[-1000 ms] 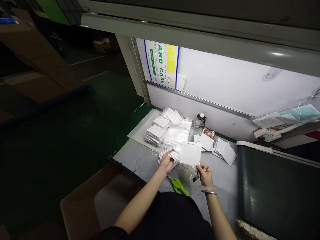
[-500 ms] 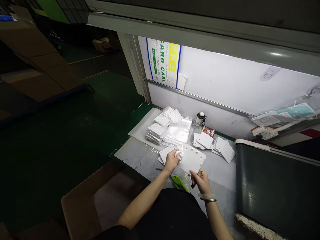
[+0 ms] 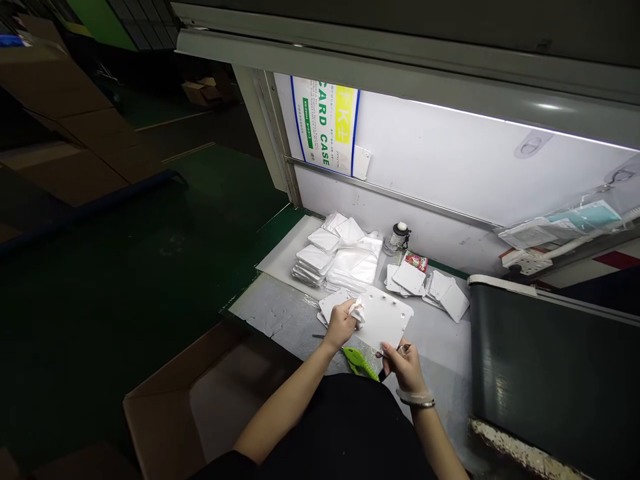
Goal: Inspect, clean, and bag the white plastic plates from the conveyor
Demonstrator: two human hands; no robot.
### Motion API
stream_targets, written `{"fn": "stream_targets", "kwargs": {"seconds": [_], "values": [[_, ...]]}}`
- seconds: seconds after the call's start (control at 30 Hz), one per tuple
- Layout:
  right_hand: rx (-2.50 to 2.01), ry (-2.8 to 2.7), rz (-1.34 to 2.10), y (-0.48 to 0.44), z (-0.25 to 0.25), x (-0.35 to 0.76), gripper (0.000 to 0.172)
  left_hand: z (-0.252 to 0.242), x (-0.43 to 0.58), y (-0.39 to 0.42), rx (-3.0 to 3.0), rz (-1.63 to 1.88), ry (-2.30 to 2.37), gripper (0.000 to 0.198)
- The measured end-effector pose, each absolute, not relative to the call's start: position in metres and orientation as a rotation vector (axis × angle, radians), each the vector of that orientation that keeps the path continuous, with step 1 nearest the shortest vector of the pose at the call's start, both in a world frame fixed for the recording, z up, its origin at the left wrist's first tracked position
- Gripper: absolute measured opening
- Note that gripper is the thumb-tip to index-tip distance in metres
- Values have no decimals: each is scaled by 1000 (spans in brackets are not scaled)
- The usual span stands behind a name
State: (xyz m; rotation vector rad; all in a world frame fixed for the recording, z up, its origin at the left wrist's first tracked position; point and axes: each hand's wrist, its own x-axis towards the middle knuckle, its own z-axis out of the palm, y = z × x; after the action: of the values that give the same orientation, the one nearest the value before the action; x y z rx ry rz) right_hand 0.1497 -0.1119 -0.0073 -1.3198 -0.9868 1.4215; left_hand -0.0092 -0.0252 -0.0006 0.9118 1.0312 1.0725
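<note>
A white plate with small holes point(image 3: 384, 319) is held above the table between both hands. My left hand point(image 3: 342, 323) is closed on a crumpled white cloth point(image 3: 358, 312), which touches the plate's left side. My right hand point(image 3: 403, 363) pinches the plate's lower right edge; a dark, thin tool is also in it, partly hidden by the fingers. A bright green tool point(image 3: 360, 363) lies on the table point(image 3: 280, 313) below the plate. Several white plates point(image 3: 332, 305) lie behind my left hand.
Stacked white plates point(image 3: 313, 261) stand beside clear plastic bags point(image 3: 354, 265). Further right are a bottle point(image 3: 397, 239), a red packet point(image 3: 416, 261) and more plates point(image 3: 453, 299). A dark conveyor point(image 3: 545, 367) borders the right side; an open cardboard box point(image 3: 165, 387) sits lower left.
The cloth and my left hand have shifted very slightly on the plate. My right hand has moved a little to the right, still gripping the plate. The camera view has shifted slightly.
</note>
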Motion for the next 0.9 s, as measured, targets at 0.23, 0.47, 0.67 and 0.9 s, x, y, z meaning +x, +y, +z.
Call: {"fn": "stream_targets", "kwargs": {"seconds": [0.23,0.47,0.67,0.9], "values": [[-1316,-1060,1340,-118,9,154,36,2,-18,-20,797,1109,1107,24],[-1430,-1544,807,-117,28,145,40,43,-12,-38,1114,1082,1094,27],[-1059,-1517,969,-125,62,156,55,57,-4,-39,1265,1185,1207,38],[-1227,-1793,723,-105,134,194,9,100,-21,-54,2116,1274,852,29]]}}
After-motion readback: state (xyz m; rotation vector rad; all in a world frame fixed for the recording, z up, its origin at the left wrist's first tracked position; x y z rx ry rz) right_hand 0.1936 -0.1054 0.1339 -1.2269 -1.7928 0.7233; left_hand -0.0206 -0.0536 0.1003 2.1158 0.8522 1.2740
